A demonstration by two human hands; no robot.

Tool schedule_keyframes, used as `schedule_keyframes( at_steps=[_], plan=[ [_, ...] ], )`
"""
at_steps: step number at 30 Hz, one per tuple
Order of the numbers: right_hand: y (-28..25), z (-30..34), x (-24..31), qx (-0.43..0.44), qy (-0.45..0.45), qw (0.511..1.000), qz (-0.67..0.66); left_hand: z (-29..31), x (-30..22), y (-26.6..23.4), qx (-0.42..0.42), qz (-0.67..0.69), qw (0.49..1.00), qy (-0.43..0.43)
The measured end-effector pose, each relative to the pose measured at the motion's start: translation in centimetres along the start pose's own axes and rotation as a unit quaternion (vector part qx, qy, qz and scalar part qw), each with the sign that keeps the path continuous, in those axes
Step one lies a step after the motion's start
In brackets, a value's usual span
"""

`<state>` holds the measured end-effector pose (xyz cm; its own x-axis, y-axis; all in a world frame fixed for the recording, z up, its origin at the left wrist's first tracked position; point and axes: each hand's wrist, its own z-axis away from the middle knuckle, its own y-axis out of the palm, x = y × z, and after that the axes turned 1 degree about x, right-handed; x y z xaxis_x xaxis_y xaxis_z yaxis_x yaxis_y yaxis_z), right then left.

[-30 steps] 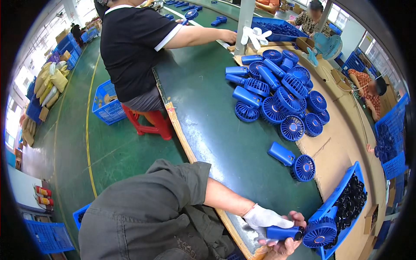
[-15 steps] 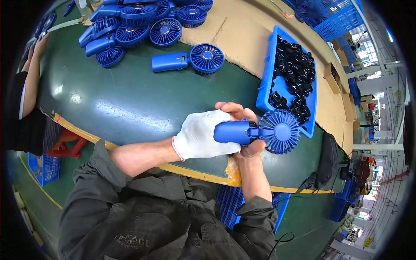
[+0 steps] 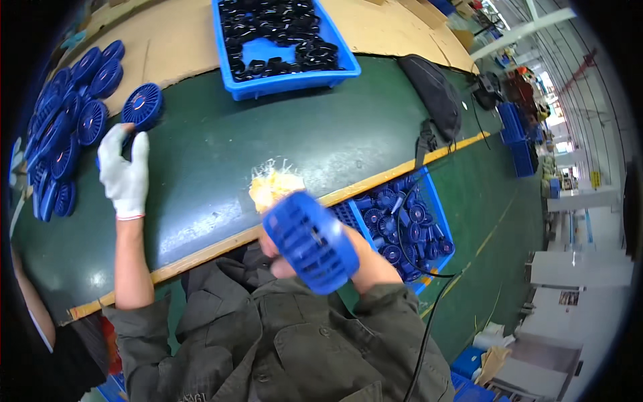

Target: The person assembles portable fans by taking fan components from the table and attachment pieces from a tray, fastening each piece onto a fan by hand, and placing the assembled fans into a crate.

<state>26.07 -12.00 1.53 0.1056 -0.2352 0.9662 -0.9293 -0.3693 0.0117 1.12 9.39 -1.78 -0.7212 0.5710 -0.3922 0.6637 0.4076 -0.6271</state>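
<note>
My right hand (image 3: pixel 365 258), bare, holds a blue handheld fan (image 3: pixel 311 241) low in front of my body, past the table's near edge. The fan is blurred by motion, and its slatted round head hides much of the hand. On the left, my left hand (image 3: pixel 125 171) in a white knit glove reaches over the table with thumb and fingers apart. It lies over the handle area of a second blue fan (image 3: pixel 142 107), whose round head shows beyond the fingertips. That fan's handle is mostly hidden by the glove.
A heap of blue fans (image 3: pixel 63 127) lies at far left. A blue tray (image 3: pixel 288 86) of black parts stands at the back. A black bag (image 3: pixel 432 94) lies at right. Below the table edge sits a blue crate (image 3: pixel 439 228) of fans. Yellowish material (image 3: pixel 271 187) sits by the edge.
My hands have parted. The left has let go of the held fan and reached left to another; the right has brought the fan down toward my body. The view has swung right.
</note>
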Motion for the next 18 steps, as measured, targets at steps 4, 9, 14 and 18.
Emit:
schedule_keyframes(
  at_steps=[4, 9, 14, 18],
  plan=[
    [-0.2, 11.5, -1.9, -0.116, 0.248, 0.95, 0.152, -1.3, 4.0, 0.6, 0.102, -0.155, 0.982, -0.047],
    [-2.9, 24.3, -9.3, -0.435, 0.513, 0.74, -0.017, -4.0, 5.8, 0.2, 0.226, -0.189, 0.956, -0.01],
    [-11.8, 29.0, -13.6, -0.712, 0.288, 0.64, 0.026, -7.3, 4.5, -0.4, 0.387, -0.029, 0.915, -0.108],
    [-11.4, 28.2, -14.6, -0.598, 0.293, 0.746, 0.016, -6.4, -0.5, -0.5, 0.352, -0.098, 0.931, 0.002]
  ],
)
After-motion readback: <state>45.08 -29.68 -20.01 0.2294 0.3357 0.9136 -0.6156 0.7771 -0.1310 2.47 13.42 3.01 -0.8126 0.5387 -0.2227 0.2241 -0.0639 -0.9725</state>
